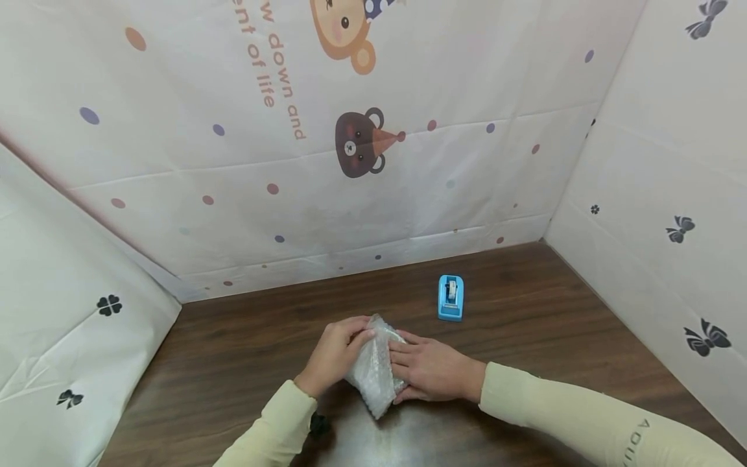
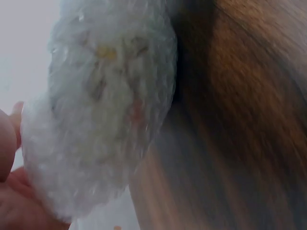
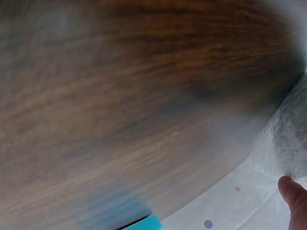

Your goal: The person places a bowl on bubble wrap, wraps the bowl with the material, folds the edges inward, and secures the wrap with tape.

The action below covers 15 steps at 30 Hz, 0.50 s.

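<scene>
A bundle in clear bubble wrap [image 1: 373,373] is on the dark wooden table, between the two hands. My left hand [image 1: 334,353] grips its left side, thumb on the near face and fingers toward the far edge. Fairly straight fingers of my right hand [image 1: 428,368] press on the right side, with the thumb lower down. In the left wrist view the bubble wrap [image 2: 100,110] fills much of the picture; something pale with yellow and reddish patches shows blurrily through it. A fingertip [image 3: 291,191] touches the wrap's edge in the right wrist view.
A blue tape dispenser [image 1: 450,298] with a small roll stands behind and right of the bundle. The wooden table [image 1: 245,337] meets printed cloth walls at the back and both sides. A small dark object [image 1: 318,425] lies beside the left cuff.
</scene>
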Available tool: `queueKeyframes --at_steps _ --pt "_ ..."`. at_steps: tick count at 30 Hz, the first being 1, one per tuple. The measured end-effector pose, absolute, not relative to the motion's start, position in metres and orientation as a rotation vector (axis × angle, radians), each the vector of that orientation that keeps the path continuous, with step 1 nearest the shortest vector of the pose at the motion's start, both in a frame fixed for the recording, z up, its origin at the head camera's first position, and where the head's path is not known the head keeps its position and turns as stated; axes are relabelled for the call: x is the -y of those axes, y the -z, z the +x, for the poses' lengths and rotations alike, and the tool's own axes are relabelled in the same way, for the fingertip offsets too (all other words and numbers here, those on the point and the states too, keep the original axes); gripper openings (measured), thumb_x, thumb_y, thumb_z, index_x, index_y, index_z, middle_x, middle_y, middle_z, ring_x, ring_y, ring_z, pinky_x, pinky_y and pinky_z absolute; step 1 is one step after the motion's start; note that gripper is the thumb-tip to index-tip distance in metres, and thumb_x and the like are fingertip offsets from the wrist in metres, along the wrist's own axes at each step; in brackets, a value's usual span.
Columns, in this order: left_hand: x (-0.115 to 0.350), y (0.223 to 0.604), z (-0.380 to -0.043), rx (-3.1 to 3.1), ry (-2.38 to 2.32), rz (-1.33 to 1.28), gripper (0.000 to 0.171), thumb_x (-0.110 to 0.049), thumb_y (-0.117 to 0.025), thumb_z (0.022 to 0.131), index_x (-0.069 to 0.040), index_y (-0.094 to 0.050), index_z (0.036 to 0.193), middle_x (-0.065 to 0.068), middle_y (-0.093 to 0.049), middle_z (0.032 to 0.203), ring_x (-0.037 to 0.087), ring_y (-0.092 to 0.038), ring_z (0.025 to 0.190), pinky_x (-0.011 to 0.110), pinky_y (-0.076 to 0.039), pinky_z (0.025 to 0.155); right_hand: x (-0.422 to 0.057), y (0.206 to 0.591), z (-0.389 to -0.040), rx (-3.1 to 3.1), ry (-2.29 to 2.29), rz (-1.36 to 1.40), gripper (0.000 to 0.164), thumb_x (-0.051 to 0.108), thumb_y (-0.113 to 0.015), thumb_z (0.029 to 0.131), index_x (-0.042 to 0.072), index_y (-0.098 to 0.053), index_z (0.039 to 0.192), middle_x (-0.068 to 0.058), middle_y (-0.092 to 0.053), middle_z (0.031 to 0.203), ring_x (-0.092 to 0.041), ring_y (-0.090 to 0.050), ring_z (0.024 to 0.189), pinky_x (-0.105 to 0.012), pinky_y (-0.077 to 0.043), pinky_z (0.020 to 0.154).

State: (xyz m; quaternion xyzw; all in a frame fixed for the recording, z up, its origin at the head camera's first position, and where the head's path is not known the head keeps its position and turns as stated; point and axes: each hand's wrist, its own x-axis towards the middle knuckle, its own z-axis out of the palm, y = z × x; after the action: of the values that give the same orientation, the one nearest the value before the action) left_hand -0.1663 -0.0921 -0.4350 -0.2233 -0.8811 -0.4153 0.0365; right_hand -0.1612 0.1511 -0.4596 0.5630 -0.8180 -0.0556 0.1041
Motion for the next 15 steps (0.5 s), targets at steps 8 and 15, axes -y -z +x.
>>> queueKeyframes --at_steps 8,15 --pt "0.078 0.443 -0.168 2.704 1.219 -0.476 0.016 -0.025 -0.068 0.102 -0.016 -0.082 0.101 -0.001 -0.080 0.093 0.002 -0.062 0.071 0.021 -0.051 0.067 -0.150 0.459 -0.161 2.427 0.199 1.657 0.060 0.063 -0.039 0.107 0.019 -0.066 0.137 -0.001 -0.058 0.154 -0.017 -0.049 0.149 -0.047 -0.040 0.123" --pt "0.070 0.446 -0.169 2.705 1.207 -0.335 0.016 -0.025 -0.070 0.101 -0.016 -0.082 0.096 -0.004 -0.073 0.075 0.002 -0.047 0.055 0.020 -0.041 0.055 -0.149 0.460 -0.161 2.399 0.205 1.660 0.056 0.063 -0.040 0.106 0.020 -0.069 0.129 0.002 -0.065 0.146 -0.015 -0.054 0.145 -0.047 -0.040 0.123"
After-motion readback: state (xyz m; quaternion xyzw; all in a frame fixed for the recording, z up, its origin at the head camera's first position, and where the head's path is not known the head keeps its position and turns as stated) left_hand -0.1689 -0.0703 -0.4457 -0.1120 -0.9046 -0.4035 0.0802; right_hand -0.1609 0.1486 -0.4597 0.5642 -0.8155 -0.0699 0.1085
